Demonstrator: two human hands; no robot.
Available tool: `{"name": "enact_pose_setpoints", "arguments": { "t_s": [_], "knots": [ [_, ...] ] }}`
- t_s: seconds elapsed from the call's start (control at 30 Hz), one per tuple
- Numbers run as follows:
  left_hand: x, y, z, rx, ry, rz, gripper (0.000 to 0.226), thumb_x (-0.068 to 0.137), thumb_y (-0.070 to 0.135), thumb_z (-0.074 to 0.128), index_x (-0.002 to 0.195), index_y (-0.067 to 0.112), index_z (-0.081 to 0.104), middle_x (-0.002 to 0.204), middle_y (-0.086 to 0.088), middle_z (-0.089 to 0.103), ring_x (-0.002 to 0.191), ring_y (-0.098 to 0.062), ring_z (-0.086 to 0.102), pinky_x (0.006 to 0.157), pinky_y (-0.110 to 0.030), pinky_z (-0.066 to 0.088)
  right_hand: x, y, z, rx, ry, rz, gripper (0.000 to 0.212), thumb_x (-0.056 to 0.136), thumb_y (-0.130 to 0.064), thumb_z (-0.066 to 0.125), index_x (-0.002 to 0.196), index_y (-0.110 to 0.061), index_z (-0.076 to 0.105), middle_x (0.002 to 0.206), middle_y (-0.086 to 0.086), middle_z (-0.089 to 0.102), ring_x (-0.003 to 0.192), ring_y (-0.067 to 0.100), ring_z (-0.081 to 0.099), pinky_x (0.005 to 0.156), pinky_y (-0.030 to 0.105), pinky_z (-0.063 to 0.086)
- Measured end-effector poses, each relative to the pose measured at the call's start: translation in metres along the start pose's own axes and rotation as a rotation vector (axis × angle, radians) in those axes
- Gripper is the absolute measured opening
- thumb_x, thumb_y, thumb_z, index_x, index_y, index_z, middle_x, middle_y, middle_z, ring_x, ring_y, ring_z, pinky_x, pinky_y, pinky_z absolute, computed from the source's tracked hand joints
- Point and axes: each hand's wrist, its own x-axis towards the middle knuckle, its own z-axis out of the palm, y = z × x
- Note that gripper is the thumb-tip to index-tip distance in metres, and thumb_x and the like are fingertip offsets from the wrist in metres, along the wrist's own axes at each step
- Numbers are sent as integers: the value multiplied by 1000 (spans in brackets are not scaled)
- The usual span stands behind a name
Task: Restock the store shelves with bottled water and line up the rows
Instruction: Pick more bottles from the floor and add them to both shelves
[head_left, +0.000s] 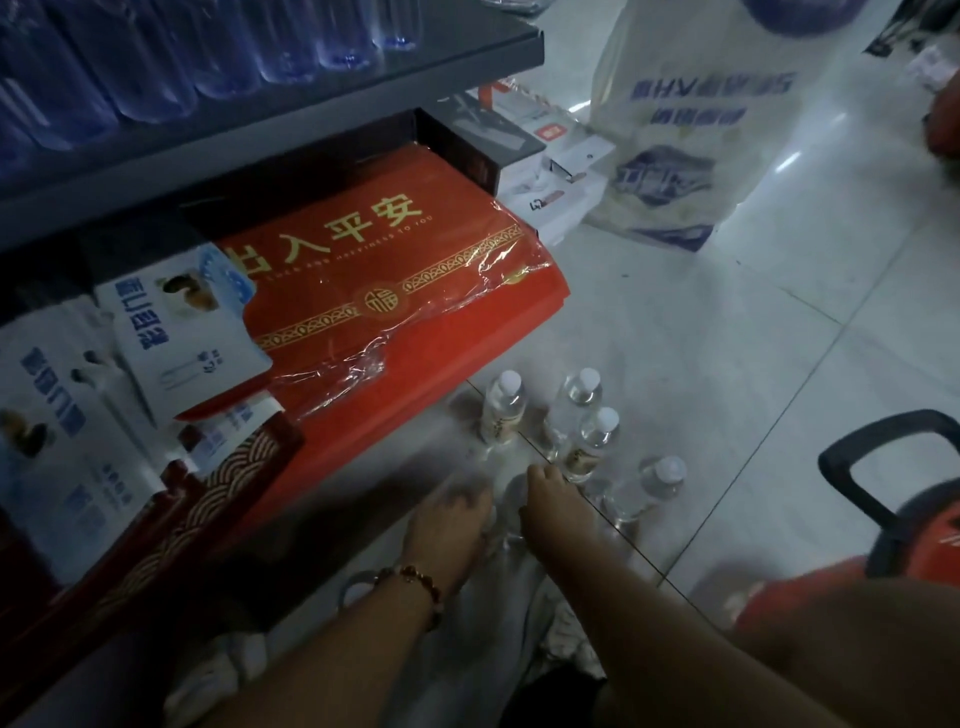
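Bottled water (584, 415) stands loose on the floor tiles beside the bottom shelf (363, 364), while upper shelf (311, 98) already carries rows — so restocking looks partway done — and both the left hand (447, 519) and right hand (550, 499) reach down, motion-blurred, their grip impossible to judge.

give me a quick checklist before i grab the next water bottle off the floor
1. Bottles upright on floor: four water bottles stand capped: ok.
2. Left hand free: blurred, grip unclear: cannot tell.
3. Right hand free: reaches low beside the bottles, fingers hidden: cannot tell.
4. Room on upper shelf: visible front row of blue bottles looks full: not ok.
5. Red mat overhangs lower shelf towards bottles: not ok.
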Motion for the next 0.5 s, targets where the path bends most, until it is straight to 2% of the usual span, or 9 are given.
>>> {"name": "enact_pose_setpoints", "arguments": {
  "t_s": [0.1, 0.2, 0.33, 0.5],
  "knots": [
    [8, -6, 12, -117, 11, 4, 36, 101, 34, 47, 134, 24, 41, 130, -2, 61, 118, -23, 61, 84, -35, 51, 8, 2, -1, 73, 22, 5, 38, 90, -27, 66, 123, -17, 50, 127, 5, 54, 109, 29, 62, 84, 40, 54],
    [12, -7, 19, -183, 19, 19, 37, 99, 38, 52, 132, 26, 39, 122, 1, 62, 110, -20, 63, 83, -35, 55, 12, 2, -3, 103, 44, -5, 40, 86, -34, 71, 117, -17, 52, 122, 5, 56, 106, 27, 62, 83, 40, 53],
    [8, -5, 17, -300, 58, 33, 32, 100, 40, 54, 125, 22, 45, 121, 3, 63, 106, -17, 65, 77, -25, 45, 12, 5, -6, 110, 29, -5, 44, 84, -36, 73, 118, -16, 53, 125, 5, 56, 111, 27, 59, 87, 39, 51],
    [-4, -11, -15, -333, 60, -12, 30, 99, 48, 51, 115, 22, 47, 113, -1, 67, 105, -24, 67, 76, -34, 47, 3, 2, -32, 168, 13, -6, 43, 86, -35, 71, 118, -13, 52, 126, 8, 58, 116, 29, 57, 87, 35, 44]
  ]
}}
